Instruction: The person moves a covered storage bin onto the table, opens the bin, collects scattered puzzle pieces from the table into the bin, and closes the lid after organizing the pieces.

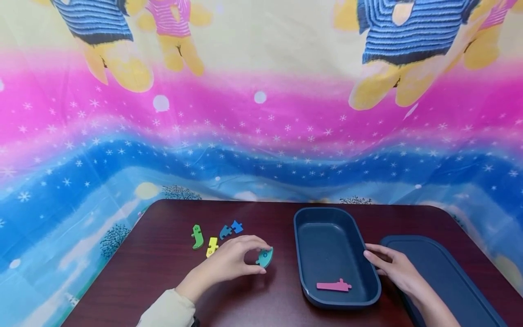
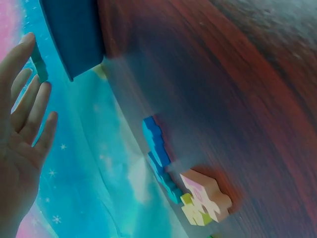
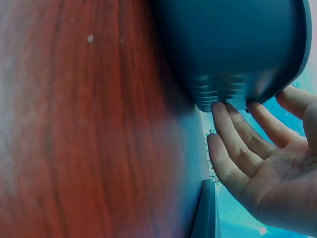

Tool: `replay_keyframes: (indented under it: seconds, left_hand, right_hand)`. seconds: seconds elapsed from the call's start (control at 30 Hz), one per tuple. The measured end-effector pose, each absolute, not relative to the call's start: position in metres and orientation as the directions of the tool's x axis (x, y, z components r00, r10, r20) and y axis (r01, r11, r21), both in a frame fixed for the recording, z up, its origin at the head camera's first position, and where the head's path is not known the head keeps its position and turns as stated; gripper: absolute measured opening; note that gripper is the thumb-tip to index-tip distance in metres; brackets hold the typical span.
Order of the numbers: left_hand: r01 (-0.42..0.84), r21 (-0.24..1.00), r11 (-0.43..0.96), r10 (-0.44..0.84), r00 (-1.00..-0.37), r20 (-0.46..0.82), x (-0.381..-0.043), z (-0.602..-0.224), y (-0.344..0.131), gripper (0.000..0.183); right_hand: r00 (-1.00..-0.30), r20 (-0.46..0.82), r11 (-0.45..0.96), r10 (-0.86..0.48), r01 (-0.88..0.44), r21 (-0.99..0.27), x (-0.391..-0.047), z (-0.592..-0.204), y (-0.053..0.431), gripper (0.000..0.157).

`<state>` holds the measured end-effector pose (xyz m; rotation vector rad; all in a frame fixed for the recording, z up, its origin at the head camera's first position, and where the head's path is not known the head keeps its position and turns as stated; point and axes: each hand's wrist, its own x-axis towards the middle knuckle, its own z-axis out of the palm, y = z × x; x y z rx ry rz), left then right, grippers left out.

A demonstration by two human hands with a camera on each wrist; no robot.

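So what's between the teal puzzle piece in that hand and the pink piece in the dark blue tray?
In the head view, only bare dark wooden table and the dark blue plastic tray's near wall separate the teal puzzle piece from the pink piece.

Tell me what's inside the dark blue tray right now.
Inside the dark blue tray lies one pink puzzle piece, near its front end. The rest of the floor shows bare. The right hand rests against its outer right wall, covering nothing inside.
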<state>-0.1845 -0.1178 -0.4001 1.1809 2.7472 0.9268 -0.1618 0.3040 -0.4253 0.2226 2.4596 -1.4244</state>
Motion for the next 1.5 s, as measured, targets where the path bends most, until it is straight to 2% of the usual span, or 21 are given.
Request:
replay_keyframes:
  seconds: [0.27, 0.5, 1.5]
  left_hand:
    - [0.705, 0.507, 0.495, 0.657, -0.686, 0.312, -0.186, -0.397, -0.103, 0.049]
    - [0.743, 0.502, 0.443, 0.666, -0.647, 0.371, -0.185, -0.393, -0.088, 0.050]
    - [0.838, 0.398, 0.374, 0.783, -0.515, 0.349, -0.190, -0.399, -0.041, 0.045]
  right_hand:
    - [-0.946, -0.323, 0.489, -0.005, 0.279, -0.826, -0.159, -0.424, 0.304, 0.080]
    - [-0.951, -0.310, 0.486, -0.009, 0.267, -0.832, -0.161, -0.424, 0.302, 0.074]
    - [-0.953, -0.304, 0.495, -0.010, 0.259, -0.829, -0.162, -0.426, 0.303, 0.074]
